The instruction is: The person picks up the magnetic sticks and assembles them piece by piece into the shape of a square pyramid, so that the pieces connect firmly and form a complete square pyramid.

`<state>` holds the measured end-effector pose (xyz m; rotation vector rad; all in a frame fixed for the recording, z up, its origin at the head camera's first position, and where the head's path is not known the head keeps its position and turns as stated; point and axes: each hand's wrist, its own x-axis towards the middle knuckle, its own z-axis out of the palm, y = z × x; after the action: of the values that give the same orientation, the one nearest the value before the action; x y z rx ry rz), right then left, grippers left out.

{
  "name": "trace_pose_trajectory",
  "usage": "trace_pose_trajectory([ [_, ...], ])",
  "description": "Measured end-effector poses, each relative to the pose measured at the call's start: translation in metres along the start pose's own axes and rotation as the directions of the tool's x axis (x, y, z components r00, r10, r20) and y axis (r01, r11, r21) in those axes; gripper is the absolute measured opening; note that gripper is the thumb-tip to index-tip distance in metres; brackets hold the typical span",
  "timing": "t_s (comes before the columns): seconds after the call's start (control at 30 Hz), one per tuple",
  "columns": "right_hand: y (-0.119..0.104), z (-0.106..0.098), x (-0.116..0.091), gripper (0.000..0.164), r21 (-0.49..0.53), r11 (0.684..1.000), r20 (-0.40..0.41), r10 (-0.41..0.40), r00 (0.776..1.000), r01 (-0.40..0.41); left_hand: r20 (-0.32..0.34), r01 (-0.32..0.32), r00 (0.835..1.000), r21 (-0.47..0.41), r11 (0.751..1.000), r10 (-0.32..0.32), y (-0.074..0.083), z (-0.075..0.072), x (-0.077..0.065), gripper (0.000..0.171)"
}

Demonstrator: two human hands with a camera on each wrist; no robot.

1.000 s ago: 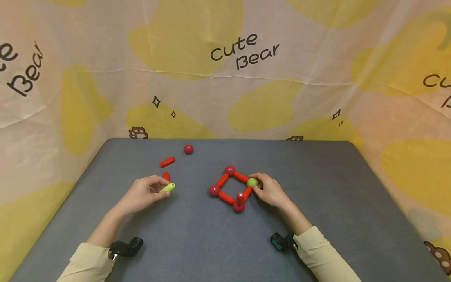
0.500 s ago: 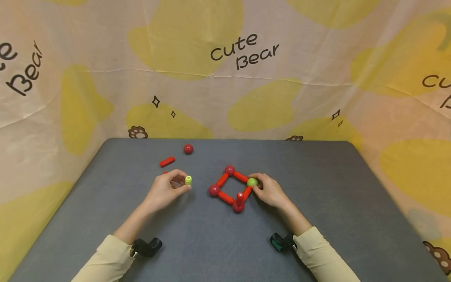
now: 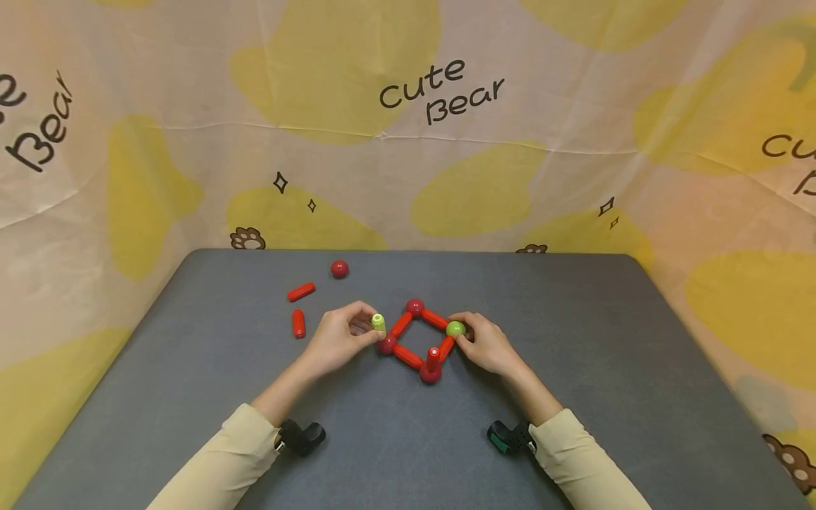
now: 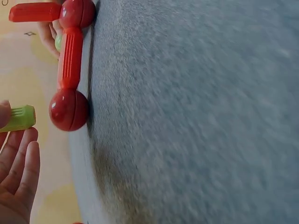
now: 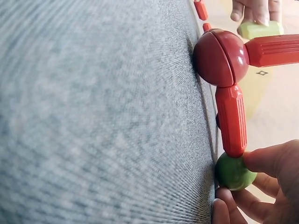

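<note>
My left hand (image 3: pixel 340 338) pinches a light green rod (image 3: pixel 378 322), held upright above the table by the left red ball (image 3: pixel 386 345). In the left wrist view the green rod (image 4: pixel 21 118) is apart from the red ball (image 4: pixel 68 110). Red rods and balls form a four-sided frame on the table, with one red rod (image 3: pixel 433 359) standing up from the near ball (image 3: pixel 430 374). At the frame's right corner, my right hand (image 3: pixel 487 344) grips a green ball (image 3: pixel 455 329) between thumb and fingers. The right wrist view shows this green ball (image 5: pixel 235 171) joined to a red rod (image 5: pixel 231 120).
Two loose red rods, one slanted (image 3: pixel 301 292) and one lengthwise (image 3: pixel 298 324), lie to the left on the grey table (image 3: pixel 574 319). A loose red ball (image 3: pixel 340 269) is near the back edge. Behind hangs a patterned cloth (image 3: pixel 478 184).
My left hand has moved right with the green rod, from beside the loose red rods to the frame's left corner. The rod has turned upright. My right hand stays at the green ball.
</note>
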<state>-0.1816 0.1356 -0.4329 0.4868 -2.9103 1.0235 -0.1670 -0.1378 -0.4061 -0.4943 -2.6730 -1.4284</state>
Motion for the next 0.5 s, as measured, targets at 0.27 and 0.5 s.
trace_pose_trajectory([
  [0.27, -0.0006, 0.0002, 0.0006, 0.029, 0.002, 1.0, 0.006, 0.003, 1.0, -0.003, 0.025, -0.014, 1.0, 0.008, 1.0, 0.014, -0.0008, 0.0072, 0.0054, 0.019],
  [0.5, -0.0002, 0.0, 0.0002, 0.029, 0.0, 1.0, 0.008, 0.002, 1.0, -0.002, 0.035, -0.011, 0.999, 0.018, 1.0, 0.01, -0.0052, 0.0106, 0.0049, 0.019],
])
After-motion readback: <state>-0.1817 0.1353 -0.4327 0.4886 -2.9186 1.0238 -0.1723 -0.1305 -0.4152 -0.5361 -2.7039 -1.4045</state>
